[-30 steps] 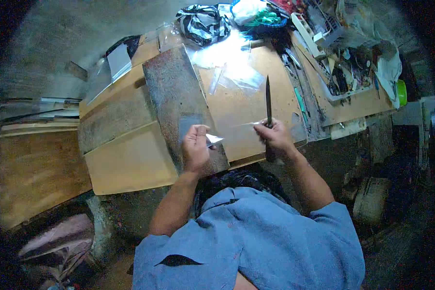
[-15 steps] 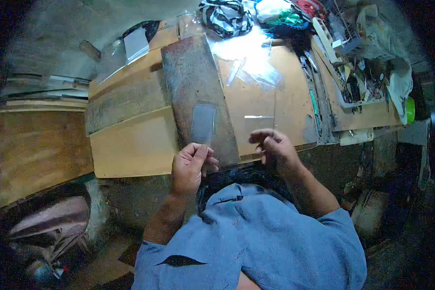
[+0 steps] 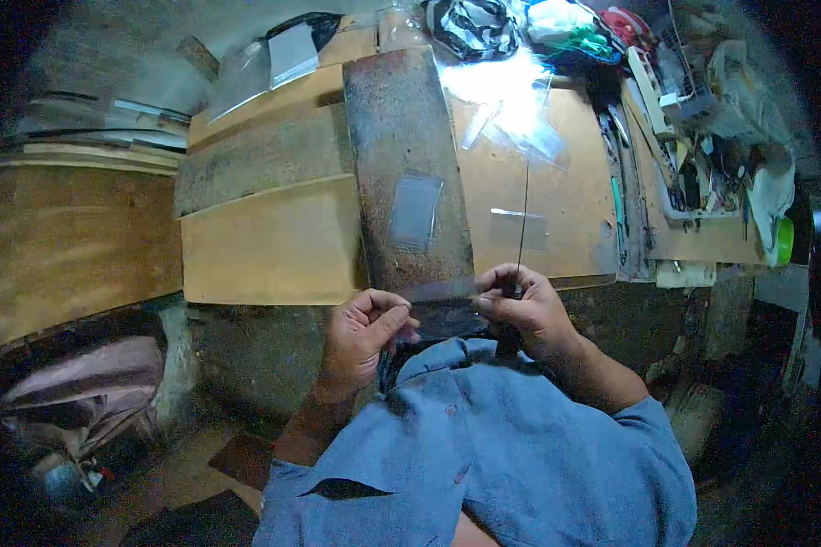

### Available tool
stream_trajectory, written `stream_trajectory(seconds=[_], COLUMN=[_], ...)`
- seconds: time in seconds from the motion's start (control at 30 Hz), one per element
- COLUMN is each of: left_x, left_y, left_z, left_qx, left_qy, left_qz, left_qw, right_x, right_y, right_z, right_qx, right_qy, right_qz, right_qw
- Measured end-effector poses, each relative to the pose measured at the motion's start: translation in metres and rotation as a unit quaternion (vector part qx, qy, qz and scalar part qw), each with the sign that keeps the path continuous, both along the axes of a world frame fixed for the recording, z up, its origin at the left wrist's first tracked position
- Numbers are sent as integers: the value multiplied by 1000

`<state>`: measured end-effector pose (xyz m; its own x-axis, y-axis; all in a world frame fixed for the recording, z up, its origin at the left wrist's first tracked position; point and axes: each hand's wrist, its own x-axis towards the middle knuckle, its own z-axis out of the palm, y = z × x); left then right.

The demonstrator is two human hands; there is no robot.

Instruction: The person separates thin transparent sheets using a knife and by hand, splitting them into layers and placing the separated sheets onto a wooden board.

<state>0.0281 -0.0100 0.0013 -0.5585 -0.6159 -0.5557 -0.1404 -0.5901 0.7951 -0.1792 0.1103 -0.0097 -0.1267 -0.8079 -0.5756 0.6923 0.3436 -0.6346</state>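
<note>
Across the gap between my hands, at the near end of a dark worn board [image 3: 397, 109], stretches a clear plastic piece [image 3: 442, 294], its outline faint. My left hand [image 3: 365, 337] is closed, thumb and fingers pinching its left end. My right hand [image 3: 529, 305] is closed round a thin long metal rod with a dark handle [image 3: 524, 214], which points away from me; its fingertips also meet the plastic's right end. Flat on the board lies a stack of clear plastic pieces [image 3: 417, 211]. Another clear plastic rectangle [image 3: 520, 230] rests on the table to the right.
The wooden table [image 3: 274, 255] carries a grey-brown plank [image 3: 265, 159] on the left. Loose clear sheets [image 3: 529, 137] lie under a bright light. A tray of tools [image 3: 702, 211] stands at the right, and bags [image 3: 472, 27] sit at the back.
My right hand has come inward and down to the clear plastic held by my left hand. The rod shows clearly now. The view has shifted, so the table appears moved rightward and up.
</note>
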Motion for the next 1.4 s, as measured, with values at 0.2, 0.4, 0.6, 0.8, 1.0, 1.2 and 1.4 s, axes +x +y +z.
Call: stream_trajectory(seconds=[0.2,0.4,0.6,0.8,1.0,1.2,1.4], left_x=[4,-4,-20,-31,-39,-24,-28], left_y=[0,-12,-18,-9,6,-13,-5], left_z=[0,-3,-4,-8,-22,-21,-24], left_qx=[-57,-79,-115,17,-24,27,70], left_qy=[27,236,259,294,160,66,78], left_qz=[8,-47,-72,71,67,-40,-1], left_qw=[998,968,956,953,985,997,994], right_x=[-2,-8,-2,14,25,12,14], right_y=[-3,-24,-42,-45,-39,-30,-26], right_z=[5,-7,10,7,-5,-16,-13], right_qx=[-44,-106,-139,-103,-84,-74,-67], right_qy=[-22,18,23,43,65,22,52], right_qz=[41,39,127,-45,-74,-44,-27], right_qw=[998,993,982,993,992,996,996])
